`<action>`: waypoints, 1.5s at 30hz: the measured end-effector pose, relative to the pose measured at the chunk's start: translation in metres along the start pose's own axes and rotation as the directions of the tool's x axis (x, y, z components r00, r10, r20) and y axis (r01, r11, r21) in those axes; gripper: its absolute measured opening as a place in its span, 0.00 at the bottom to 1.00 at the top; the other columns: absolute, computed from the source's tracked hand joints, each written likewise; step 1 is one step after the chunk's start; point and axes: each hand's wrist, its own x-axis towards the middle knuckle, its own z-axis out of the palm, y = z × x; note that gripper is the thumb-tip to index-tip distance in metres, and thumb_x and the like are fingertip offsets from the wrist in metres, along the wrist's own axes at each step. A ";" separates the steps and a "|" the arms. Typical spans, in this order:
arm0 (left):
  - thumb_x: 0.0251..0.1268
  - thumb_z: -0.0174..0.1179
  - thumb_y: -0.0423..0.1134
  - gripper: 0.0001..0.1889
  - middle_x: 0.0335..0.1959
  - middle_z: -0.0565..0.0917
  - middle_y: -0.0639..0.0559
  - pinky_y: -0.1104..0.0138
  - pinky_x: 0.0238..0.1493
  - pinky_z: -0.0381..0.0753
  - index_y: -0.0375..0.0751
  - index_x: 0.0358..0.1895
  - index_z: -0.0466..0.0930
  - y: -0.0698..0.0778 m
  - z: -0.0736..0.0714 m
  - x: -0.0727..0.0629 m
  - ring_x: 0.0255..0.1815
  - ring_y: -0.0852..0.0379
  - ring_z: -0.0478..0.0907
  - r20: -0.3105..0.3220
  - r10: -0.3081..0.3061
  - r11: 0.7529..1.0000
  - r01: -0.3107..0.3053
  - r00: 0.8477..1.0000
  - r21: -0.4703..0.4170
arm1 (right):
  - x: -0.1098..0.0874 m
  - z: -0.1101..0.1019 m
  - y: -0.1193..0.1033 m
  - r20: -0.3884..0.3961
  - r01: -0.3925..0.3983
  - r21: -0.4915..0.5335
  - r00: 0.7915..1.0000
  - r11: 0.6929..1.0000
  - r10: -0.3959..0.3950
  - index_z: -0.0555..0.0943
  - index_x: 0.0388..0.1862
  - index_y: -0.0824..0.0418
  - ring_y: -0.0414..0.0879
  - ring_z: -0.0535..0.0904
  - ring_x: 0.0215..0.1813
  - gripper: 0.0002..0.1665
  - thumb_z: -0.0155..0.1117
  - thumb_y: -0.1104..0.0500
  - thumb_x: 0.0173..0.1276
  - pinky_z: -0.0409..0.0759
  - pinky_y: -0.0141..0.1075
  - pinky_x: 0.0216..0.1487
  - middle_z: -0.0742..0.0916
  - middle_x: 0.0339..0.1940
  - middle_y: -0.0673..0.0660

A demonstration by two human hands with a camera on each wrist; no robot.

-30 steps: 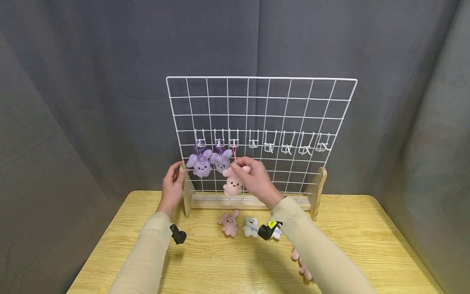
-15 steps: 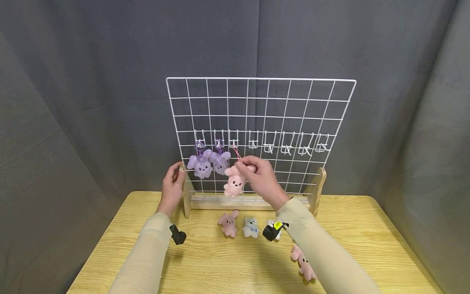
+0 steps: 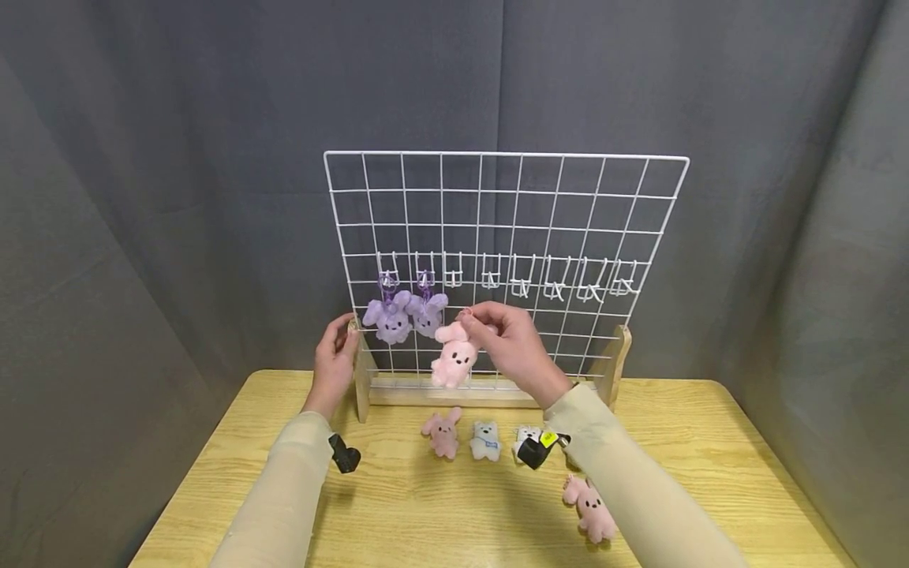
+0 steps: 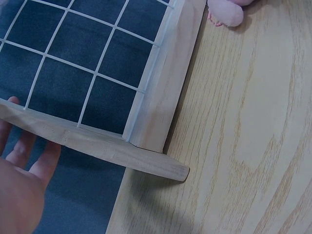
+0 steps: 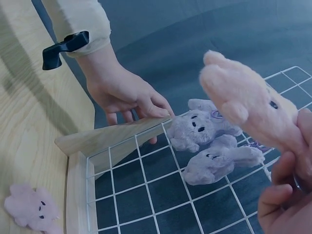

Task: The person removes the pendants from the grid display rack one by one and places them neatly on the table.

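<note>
My right hand (image 3: 513, 347) pinches a pink bunny plush keychain (image 3: 454, 363) near its ear, in front of the white wire grid (image 3: 507, 155). Its pink cord (image 3: 465, 312) is bunched at the fingertips, below the third hook (image 3: 453, 280) from the left. On the first two hooks hang purple bunny plush keychains, one (image 3: 393, 323) at the far left and another (image 3: 427, 317) beside it. My left hand (image 3: 334, 364) grips the left wooden post (image 4: 97, 145) of the grid stand, thumb on one side and fingers on the other in the right wrist view.
On the wooden table (image 3: 398, 521) before the stand lie a pink bunny plush (image 3: 443, 435), a white bear plush (image 3: 486, 442) and a second white plush (image 3: 526, 434), partly covered by the wrist camera. Another pink bunny (image 3: 595, 513) lies by the right sleeve. Several bare hooks (image 3: 555, 288) continue rightward.
The pink bunny's cord, earlier stretched up to the third hook, is now off it and gathered at my right hand. That hand has shifted slightly right. My left hand has stayed put.
</note>
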 end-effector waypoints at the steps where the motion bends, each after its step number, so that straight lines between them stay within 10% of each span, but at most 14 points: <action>1: 0.87 0.49 0.40 0.22 0.64 0.79 0.38 0.73 0.41 0.72 0.48 0.77 0.68 0.001 0.000 0.000 0.52 0.52 0.74 0.003 -0.007 1.000 0.007 1.000 -0.005 | -0.001 -0.001 0.000 0.011 0.000 0.002 1.000 1.000 0.000 0.89 0.49 0.62 0.42 0.81 0.33 0.12 0.66 0.54 0.79 0.80 0.34 0.34 0.90 0.36 0.53; 20: 0.86 0.51 0.41 0.21 0.57 0.81 0.37 0.72 0.36 0.73 0.51 0.76 0.70 -0.008 0.000 0.002 0.39 0.60 0.72 -0.013 0.044 0.999 -0.044 0.999 0.002 | -0.031 -0.017 0.013 0.131 0.015 -0.034 0.991 0.999 -0.010 0.89 0.47 0.61 0.42 0.80 0.31 0.07 0.68 0.61 0.76 0.78 0.31 0.33 0.91 0.38 0.54; 45: 0.87 0.48 0.44 0.22 0.64 0.80 0.43 0.69 0.50 0.74 0.55 0.78 0.67 -0.006 0.000 0.000 0.57 0.52 0.75 -0.009 0.010 0.998 -0.009 1.000 0.056 | -0.071 -0.043 0.047 0.220 -0.085 -0.082 0.970 0.993 0.101 0.89 0.47 0.60 0.42 0.86 0.40 0.07 0.67 0.60 0.77 0.87 0.40 0.46 0.90 0.43 0.56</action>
